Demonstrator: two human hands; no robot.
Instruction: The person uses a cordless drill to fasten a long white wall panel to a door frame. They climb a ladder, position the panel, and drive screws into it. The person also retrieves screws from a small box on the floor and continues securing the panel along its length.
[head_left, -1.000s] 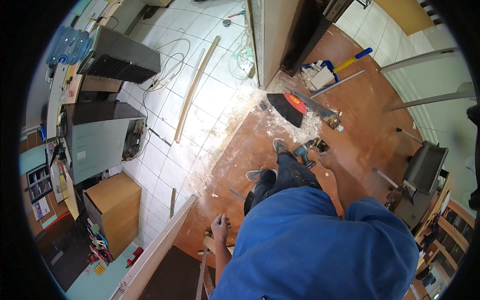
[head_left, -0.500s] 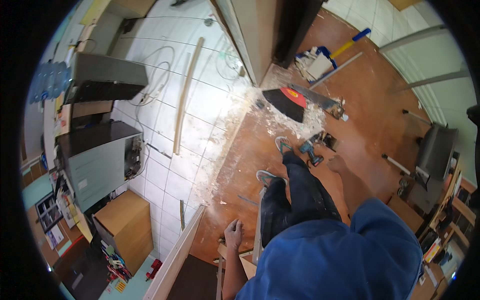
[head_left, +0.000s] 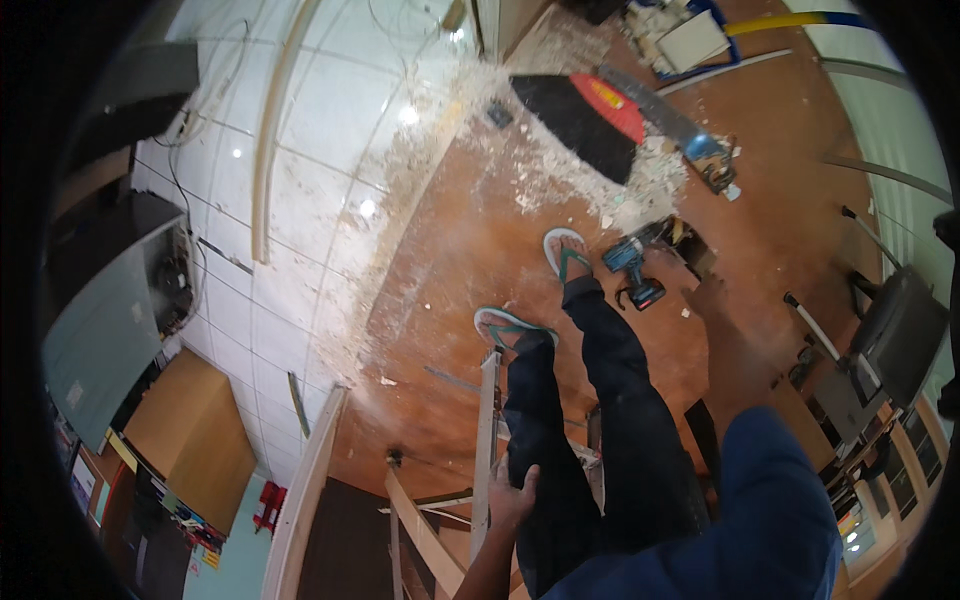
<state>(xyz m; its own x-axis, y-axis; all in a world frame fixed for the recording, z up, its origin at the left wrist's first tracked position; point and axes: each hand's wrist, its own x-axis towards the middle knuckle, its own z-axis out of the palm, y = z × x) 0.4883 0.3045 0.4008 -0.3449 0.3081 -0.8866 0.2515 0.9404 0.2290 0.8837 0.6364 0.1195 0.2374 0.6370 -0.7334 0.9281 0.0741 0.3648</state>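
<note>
My left hand (head_left: 512, 497) is loosely spread, thumb apart from the fingers and nothing in it, just beside an upright metal rail (head_left: 487, 430); I cannot tell whether they touch. Wooden boards (head_left: 425, 530) slant below that wrist, and my trousered legs (head_left: 635, 400) stand between my two hands. My right hand (head_left: 707, 298) is blurred, so I cannot tell how its fingers are set; near it the cordless drill (head_left: 622, 256) lies on the brown floor, beside my sandalled foot (head_left: 567, 258). Just past the drill is a ragged floor opening (head_left: 686, 240) with broken bits in it. Beyond, pale rubble (head_left: 655, 185) surrounds a black-and-red broom head (head_left: 570, 120), with a handsaw (head_left: 668, 116) lying alongside. Farthest, a blue dustpan (head_left: 715, 14) holds debris and a flat white slab (head_left: 694, 42).
</note>
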